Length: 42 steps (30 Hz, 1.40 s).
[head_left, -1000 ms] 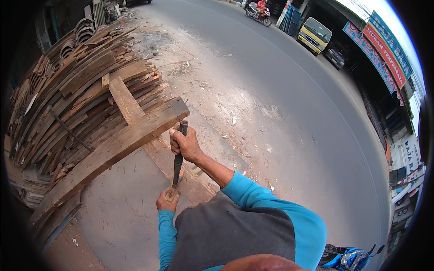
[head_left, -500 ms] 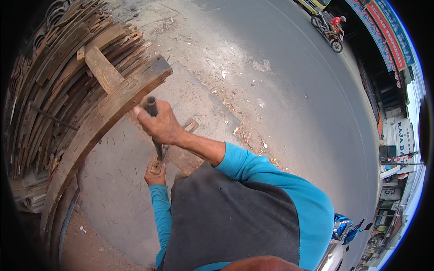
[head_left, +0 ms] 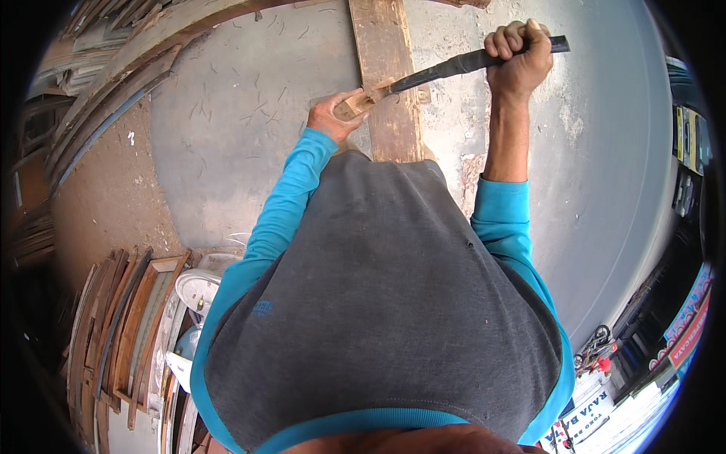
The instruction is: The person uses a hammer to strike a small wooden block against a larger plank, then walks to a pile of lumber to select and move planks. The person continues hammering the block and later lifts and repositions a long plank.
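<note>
In my right hand (head_left: pixel 522 57), closed around its far end, is a long dark bar (head_left: pixel 461 64) with a thick pipe-like handle. It slants down to the left, and its narrower tip meets a small wooden block (head_left: pixel 349 110). My left hand (head_left: pixel 333 117) grips that block at the left edge of a worn wooden plank (head_left: pixel 387 53), thumb and fingers on either side. The plank runs away from my body. Exactly how the bar's tip engages the block is too small to tell.
Many bent nails lie scattered over the grey ground (head_left: pixel 227 121) at left. A curved timber (head_left: pixel 166 34) arcs across the upper left. Old wooden strips (head_left: pixel 106 333) and a white bucket (head_left: pixel 198 291) stand at lower left. A paved road (head_left: pixel 628 151) runs along the right.
The view has turned. The bar has swung from nearly upright to a low slant toward the right, my right hand moving out with it. My left hand stays on the block.
</note>
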Each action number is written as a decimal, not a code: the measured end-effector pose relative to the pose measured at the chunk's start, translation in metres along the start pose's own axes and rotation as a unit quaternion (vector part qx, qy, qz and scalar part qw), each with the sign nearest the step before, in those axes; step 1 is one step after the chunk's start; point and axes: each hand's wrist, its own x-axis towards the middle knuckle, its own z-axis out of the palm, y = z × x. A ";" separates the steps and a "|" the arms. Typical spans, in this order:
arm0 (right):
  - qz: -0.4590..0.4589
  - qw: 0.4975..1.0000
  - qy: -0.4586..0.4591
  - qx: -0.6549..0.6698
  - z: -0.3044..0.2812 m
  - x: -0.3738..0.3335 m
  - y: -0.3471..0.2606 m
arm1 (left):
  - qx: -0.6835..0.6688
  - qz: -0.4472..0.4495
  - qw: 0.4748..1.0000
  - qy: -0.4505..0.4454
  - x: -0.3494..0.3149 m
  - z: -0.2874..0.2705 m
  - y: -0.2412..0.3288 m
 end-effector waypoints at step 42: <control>-0.035 0.997 -0.075 -0.004 0.041 -0.022 -0.025 | 0.098 -0.027 0.994 -0.027 0.012 -0.011 -0.025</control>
